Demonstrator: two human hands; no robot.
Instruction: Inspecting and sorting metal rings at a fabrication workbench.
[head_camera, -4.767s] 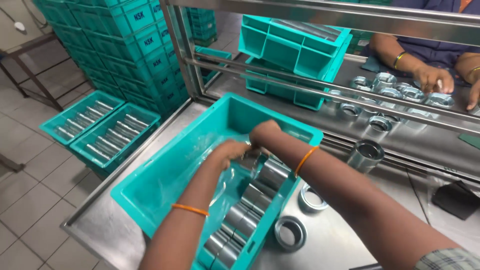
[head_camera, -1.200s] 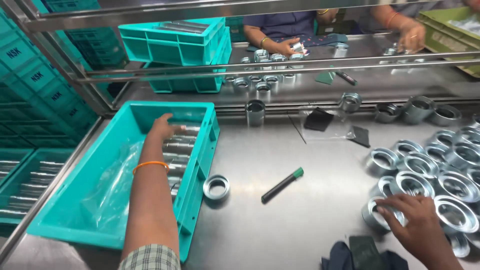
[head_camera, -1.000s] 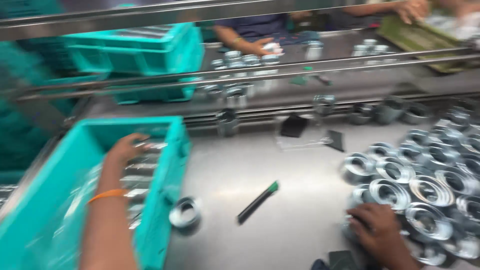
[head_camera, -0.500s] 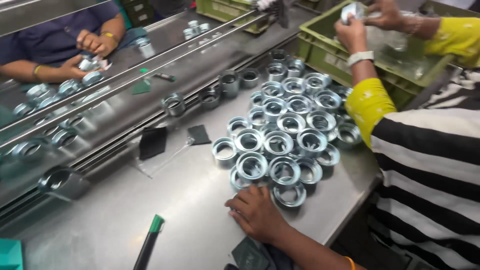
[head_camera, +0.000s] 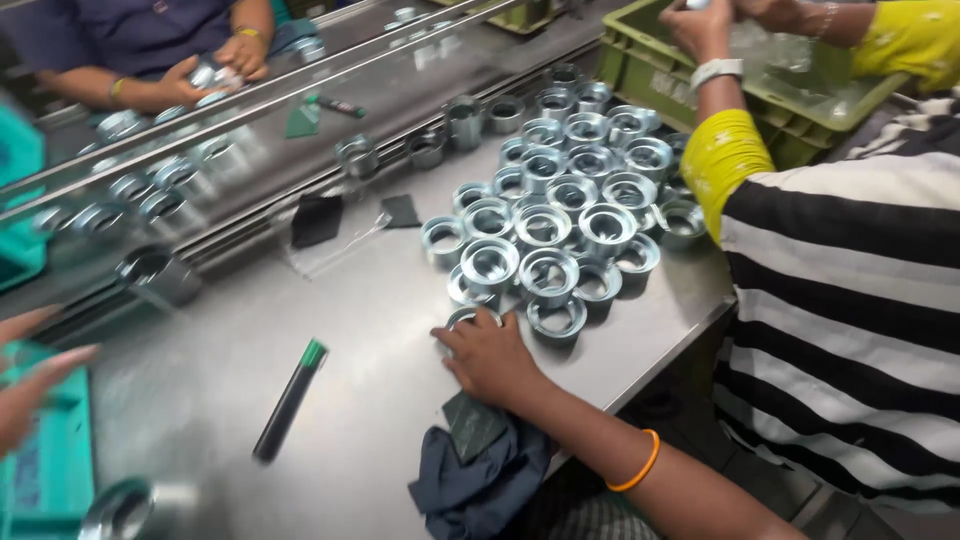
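Resting just off the near table edge, a dark blue cloth (head_camera: 480, 480) could be dragged to the floor if caught by the forearm. Beyond it, the right hand (head_camera: 488, 355) is laid flat, fingers closing over a silvery metal ring (head_camera: 470, 318) at the pile's near edge; neighbouring stacked rings (head_camera: 550, 225) could be knocked over by a careless pull. The ring is seen as shiny and short, with a wide bore. At the far left, the left hand (head_camera: 30, 385) is blurred over a teal crate (head_camera: 45, 480), fingers spread, holding nothing.

Steel worktable (head_camera: 330, 440), rail shelf (head_camera: 300, 110) behind, green crate (head_camera: 640, 50) right.
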